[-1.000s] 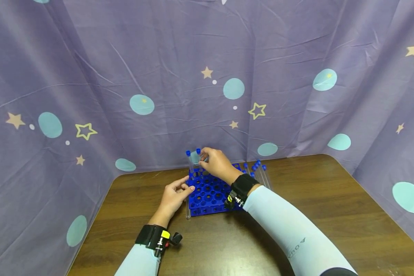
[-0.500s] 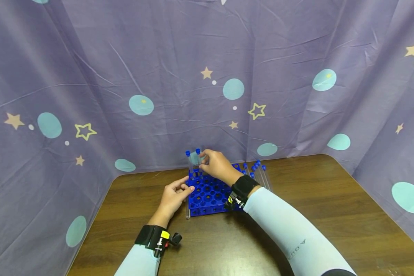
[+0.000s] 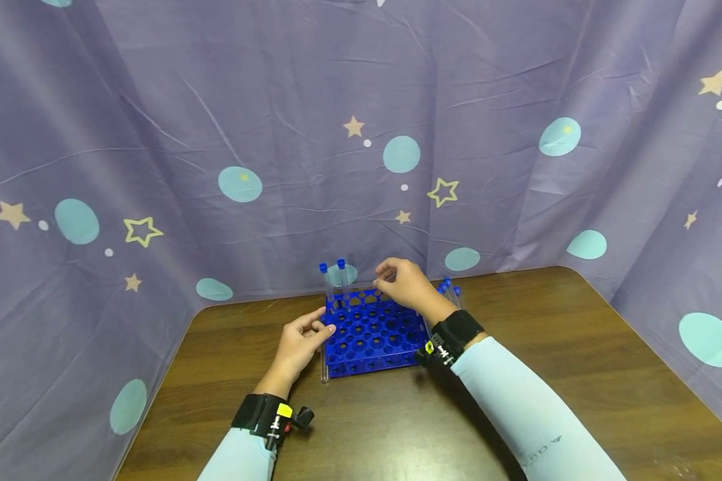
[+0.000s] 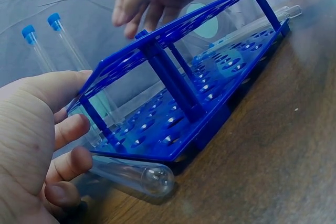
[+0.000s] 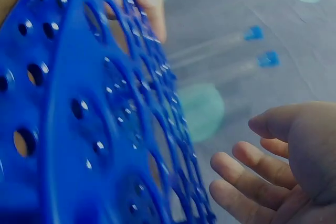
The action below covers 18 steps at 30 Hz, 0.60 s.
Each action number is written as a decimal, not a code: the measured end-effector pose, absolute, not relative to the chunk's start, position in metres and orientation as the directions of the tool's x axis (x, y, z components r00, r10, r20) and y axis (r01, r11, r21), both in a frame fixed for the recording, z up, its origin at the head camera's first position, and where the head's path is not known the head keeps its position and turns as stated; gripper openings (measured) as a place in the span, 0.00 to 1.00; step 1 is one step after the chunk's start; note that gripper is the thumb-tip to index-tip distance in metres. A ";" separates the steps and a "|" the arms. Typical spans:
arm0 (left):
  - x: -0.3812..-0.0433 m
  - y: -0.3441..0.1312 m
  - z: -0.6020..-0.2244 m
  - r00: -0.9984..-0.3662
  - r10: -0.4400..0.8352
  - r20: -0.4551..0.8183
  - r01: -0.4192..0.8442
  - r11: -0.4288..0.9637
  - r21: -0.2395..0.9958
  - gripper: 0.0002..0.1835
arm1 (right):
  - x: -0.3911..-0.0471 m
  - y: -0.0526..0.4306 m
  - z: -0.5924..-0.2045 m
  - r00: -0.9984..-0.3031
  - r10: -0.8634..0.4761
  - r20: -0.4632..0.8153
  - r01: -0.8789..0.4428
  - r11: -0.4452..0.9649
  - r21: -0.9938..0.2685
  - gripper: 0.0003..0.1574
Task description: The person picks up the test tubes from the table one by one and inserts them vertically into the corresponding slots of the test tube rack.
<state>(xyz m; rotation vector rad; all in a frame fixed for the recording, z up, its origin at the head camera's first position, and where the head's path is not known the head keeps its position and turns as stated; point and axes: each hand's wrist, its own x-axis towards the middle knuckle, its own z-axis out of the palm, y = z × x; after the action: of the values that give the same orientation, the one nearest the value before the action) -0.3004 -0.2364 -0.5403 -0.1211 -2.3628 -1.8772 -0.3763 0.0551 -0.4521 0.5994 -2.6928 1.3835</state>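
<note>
A blue test tube rack (image 3: 373, 344) with two tiers of round holes stands on the table. My left hand (image 3: 299, 344) holds its left side, with the thumb (image 4: 71, 85) at the upper tier's edge and several fingers curled below. Two clear test tubes with blue caps (image 3: 343, 280) stand upright in the rack's back left corner. Over the back right part of the rack is my right hand (image 3: 408, 286), its fingers loosely bent with nothing between them. In the left wrist view, the rounded end of a clear tube (image 4: 152, 179) lies beside the rack under my left fingers.
More blue-capped tubes (image 3: 451, 288) lie to the right of the rack, partly hidden by my right wrist. A purple patterned curtain (image 3: 301, 133) hangs directly behind the wooden table (image 3: 361, 427).
My right hand has let go of the second capped tube, which now stands in the rack, and has moved to the right. My left hand has stayed at the rack's side.
</note>
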 end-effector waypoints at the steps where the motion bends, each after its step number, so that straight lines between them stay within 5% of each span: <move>1: -0.300 -0.237 -0.540 -0.989 -0.012 0.147 0.140 0.228 0.964 0.32 | -0.376 0.060 -0.452 -0.926 -0.303 0.225 -0.358 0.518 -0.777 0.14; 18: -0.301 -0.237 -0.541 -0.989 -0.010 0.144 0.139 0.219 0.966 0.31 | -0.369 0.161 -0.449 -0.971 -0.156 0.183 -0.237 0.505 -0.830 0.20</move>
<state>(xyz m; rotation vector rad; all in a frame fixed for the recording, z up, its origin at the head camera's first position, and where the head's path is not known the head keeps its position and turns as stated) -0.3009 -0.2366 -0.5408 -0.1252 -2.3570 -1.8879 -0.3690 0.1605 -0.4490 0.3473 -2.6518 1.4819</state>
